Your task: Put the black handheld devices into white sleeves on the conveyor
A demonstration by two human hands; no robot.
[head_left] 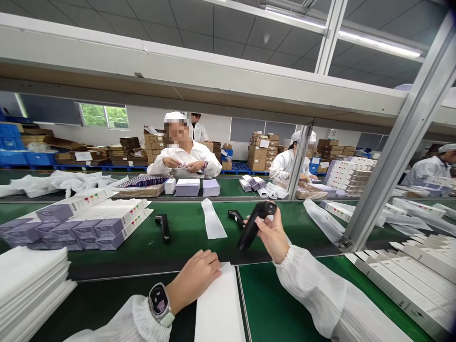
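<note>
On the green surface (263, 304) lies a white sheet (221, 308), touched by the left hand (195, 275); whether that grip pinches it, I cannot tell. The right hand's (274, 235) grip is closed around a raised, tilted black device (250, 229).

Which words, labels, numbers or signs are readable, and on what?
None reads clearly.
Black device in right hand: no text seen.
Purple-white boxes, left: print too blurred.
White boxes, right: dark diamond mark, lettering too small.
Watch: screen unreadable.
Carton labels, background: too small.
</note>
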